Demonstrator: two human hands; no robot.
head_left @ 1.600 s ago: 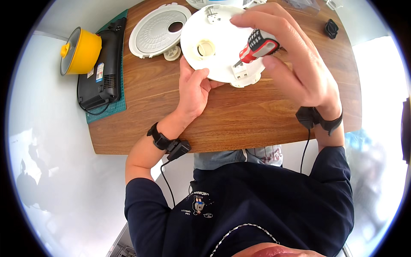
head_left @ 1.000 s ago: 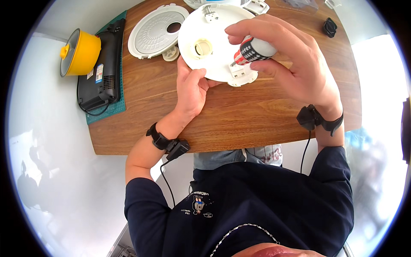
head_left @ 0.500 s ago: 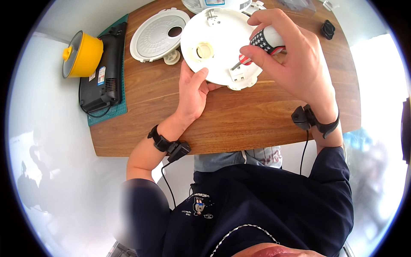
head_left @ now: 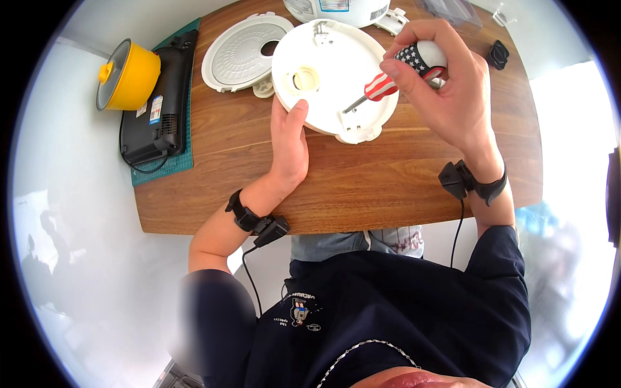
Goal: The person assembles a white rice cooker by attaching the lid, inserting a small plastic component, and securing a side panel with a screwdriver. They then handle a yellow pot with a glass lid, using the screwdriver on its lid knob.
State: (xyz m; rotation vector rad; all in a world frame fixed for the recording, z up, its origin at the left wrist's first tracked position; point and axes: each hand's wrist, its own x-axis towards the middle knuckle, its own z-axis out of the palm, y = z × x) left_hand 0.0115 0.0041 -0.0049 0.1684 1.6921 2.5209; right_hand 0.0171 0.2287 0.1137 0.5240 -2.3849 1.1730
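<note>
At 12 o'clock on the tbl, that white disc looks light, stiff, prob slick, best held by its rim, where L hand has it thumb-on-top at 8, other fingers hidden, can't tell, R hand curled snug round a screwdriver, tip at 5.

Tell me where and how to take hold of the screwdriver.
Take the screwdriver by its thick handle, probably best from the right, where the right hand holds it. It slants: the handle end leans right, while the thin shaft points left to the disc, offering less to grip.
</note>
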